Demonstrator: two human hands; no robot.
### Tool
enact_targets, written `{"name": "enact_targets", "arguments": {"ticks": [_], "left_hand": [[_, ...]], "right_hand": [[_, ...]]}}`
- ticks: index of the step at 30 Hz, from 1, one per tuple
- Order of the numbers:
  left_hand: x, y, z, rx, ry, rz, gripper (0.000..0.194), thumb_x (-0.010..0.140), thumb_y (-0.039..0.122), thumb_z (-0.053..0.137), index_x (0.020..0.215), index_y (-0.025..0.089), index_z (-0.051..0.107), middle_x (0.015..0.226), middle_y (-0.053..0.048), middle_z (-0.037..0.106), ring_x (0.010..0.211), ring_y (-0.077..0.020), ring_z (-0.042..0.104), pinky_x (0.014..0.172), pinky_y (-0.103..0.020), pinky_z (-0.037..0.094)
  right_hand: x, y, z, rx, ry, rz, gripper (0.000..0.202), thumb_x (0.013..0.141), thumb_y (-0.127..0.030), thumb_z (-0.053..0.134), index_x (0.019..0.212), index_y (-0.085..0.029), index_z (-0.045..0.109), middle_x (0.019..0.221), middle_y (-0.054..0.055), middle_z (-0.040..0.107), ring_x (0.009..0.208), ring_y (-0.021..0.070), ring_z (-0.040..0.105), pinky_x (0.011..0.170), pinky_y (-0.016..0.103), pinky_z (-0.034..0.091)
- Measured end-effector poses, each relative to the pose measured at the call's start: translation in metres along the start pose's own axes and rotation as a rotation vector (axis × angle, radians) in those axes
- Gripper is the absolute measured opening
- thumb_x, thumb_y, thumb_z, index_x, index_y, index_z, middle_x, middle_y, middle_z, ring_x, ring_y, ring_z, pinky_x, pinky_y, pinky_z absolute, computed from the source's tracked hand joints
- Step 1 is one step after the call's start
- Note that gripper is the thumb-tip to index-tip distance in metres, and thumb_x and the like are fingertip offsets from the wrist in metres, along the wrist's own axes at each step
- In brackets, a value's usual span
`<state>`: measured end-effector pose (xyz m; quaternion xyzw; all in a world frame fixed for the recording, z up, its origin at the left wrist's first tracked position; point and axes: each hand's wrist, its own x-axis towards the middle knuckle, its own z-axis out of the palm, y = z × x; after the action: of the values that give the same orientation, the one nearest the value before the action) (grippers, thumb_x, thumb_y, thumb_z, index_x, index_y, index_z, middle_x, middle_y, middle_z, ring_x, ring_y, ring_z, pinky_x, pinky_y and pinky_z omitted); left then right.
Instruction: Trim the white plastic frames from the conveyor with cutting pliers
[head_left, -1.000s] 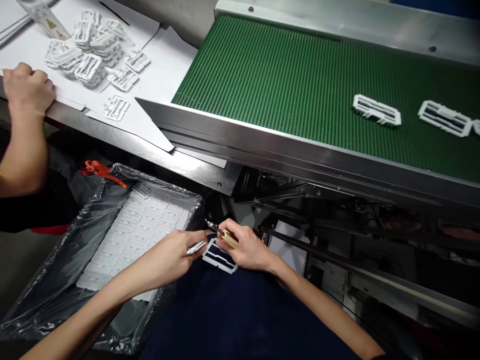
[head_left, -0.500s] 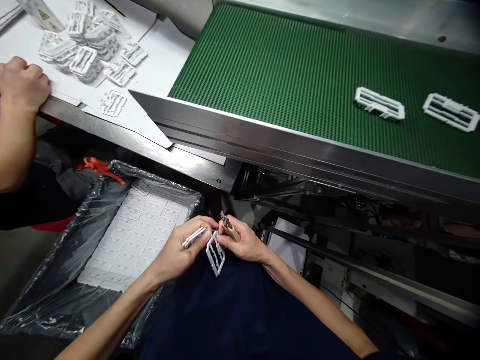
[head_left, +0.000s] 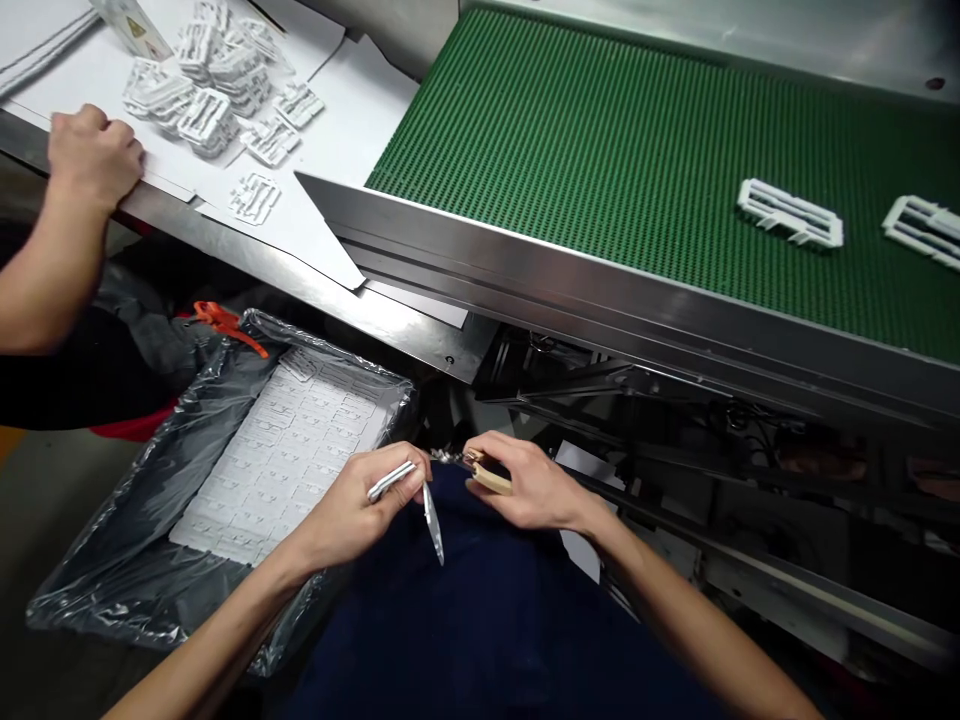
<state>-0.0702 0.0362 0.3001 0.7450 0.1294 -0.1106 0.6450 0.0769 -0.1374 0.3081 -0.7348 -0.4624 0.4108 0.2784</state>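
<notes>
My left hand point(head_left: 358, 505) pinches two white plastic parts over my dark blue lap: one point(head_left: 390, 481) lies flat between the fingers, the other point(head_left: 432, 518) hangs down edge-on from the fingertips. My right hand point(head_left: 525, 482) is closed on a small tool with a tan wooden handle point(head_left: 491, 477); its metal tip points left toward the hanging part. The two hands sit close together, below the steel edge of the conveyor.
A box lined with clear plastic point(head_left: 142, 500) holds rows of white parts point(head_left: 281, 455) at my left. The green conveyor belt point(head_left: 600, 160) carries two white frames point(head_left: 789, 212). Another person's hand point(head_left: 94, 155) rests on the table edge near a heap of parts point(head_left: 210, 90).
The white part in my left hand has turned from flat, to tilted, to hanging edge-on. My right hand with the tool has shifted slightly right, away from the part. The view has shifted.
</notes>
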Motion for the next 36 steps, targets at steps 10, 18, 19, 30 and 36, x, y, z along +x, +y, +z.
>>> {"name": "enact_targets", "arguments": {"ticks": [10,18,19,30,36], "left_hand": [[0.008,0.008,0.002,-0.009,-0.066,-0.034,0.025,0.091,0.035,0.042,0.080,0.017,0.055,0.075,0.001,0.056,0.071,-0.0144,0.052,0.068,-0.026,0.039],[0.008,0.012,0.002,0.004,-0.064,-0.032,0.025,0.091,0.034,0.041,0.078,0.017,0.055,0.074,0.001,0.056,0.070,-0.0151,0.051,0.066,-0.026,0.039],[0.008,0.013,0.002,0.007,-0.065,-0.029,0.025,0.091,0.034,0.041,0.078,0.018,0.055,0.074,0.000,0.056,0.070,-0.0153,0.052,0.066,-0.026,0.040],[0.012,0.015,0.002,0.022,-0.077,-0.006,0.023,0.091,0.028,0.041,0.074,0.018,0.053,0.072,0.002,0.056,0.069,-0.0141,0.053,0.065,-0.026,0.040],[0.014,0.012,0.002,-0.039,-0.068,-0.031,0.023,0.091,0.030,0.043,0.074,0.018,0.053,0.071,0.001,0.056,0.067,-0.0143,0.052,0.063,-0.026,0.039]], "right_hand": [[-0.007,-0.030,-0.044,-0.581,-0.292,0.004,0.020,0.069,-0.020,0.048,0.089,-0.020,0.051,0.081,0.002,0.052,0.072,0.0162,0.045,0.070,0.031,0.034],[-0.002,-0.035,-0.053,-0.660,-0.320,-0.041,0.013,0.071,-0.021,0.047,0.083,-0.019,0.047,0.078,0.002,0.050,0.073,0.0169,0.046,0.073,0.034,0.035],[-0.001,-0.036,-0.054,-0.668,-0.324,-0.053,0.013,0.070,-0.021,0.048,0.083,-0.019,0.048,0.078,0.002,0.050,0.073,0.0170,0.047,0.072,0.034,0.035],[0.015,-0.045,-0.063,-0.754,-0.377,-0.123,0.013,0.065,-0.019,0.055,0.078,-0.018,0.054,0.071,0.004,0.054,0.064,0.0174,0.053,0.061,0.031,0.035],[0.024,-0.046,-0.071,-0.657,-0.440,-0.058,0.011,0.060,-0.011,0.056,0.066,-0.020,0.055,0.049,-0.003,0.045,0.041,0.0095,0.038,0.047,0.025,0.022]]}}
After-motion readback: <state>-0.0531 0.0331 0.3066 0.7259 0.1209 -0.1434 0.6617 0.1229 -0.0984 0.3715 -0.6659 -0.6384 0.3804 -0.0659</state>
